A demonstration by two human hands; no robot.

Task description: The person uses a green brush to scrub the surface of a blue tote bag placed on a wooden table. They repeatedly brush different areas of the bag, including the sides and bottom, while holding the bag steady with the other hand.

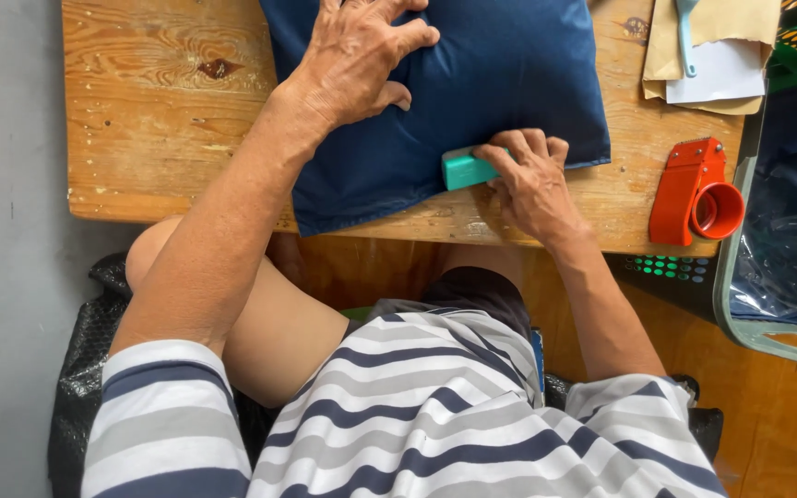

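- A navy blue cushion [472, 101] is being kept flat on the wooden table [149, 129], its near edge lying close to the table's front edge and its upper part being cut off by the top of the picture.
- A small teal block-shaped tool [465, 169] is being pressed against the cushion's lower edge, just left of the right hand; what kind of tool it is cannot be told.
- The tool is being grasped by the right hand [532, 180], with the fingers curled over its right end and the knuckles resting at the fabric's edge.
- The cushion is being pinned down by the left hand [357, 57], which is spread open, palm down, with the fingertips digging into the fabric and nothing being gripped.
- A striped shirt [398, 415] in white, grey and navy is being worn by the person, whose bare knee [154, 249] is showing below the table edge.
- An orange tape dispenser [694, 194] is being left standing on the table, well to the right of the right hand.
- Tan and white paper envelopes [707, 55] are being kept at the table's far right corner.
- A pale green plastic basket [767, 295] lined with clear plastic is being kept beside the table on the right.
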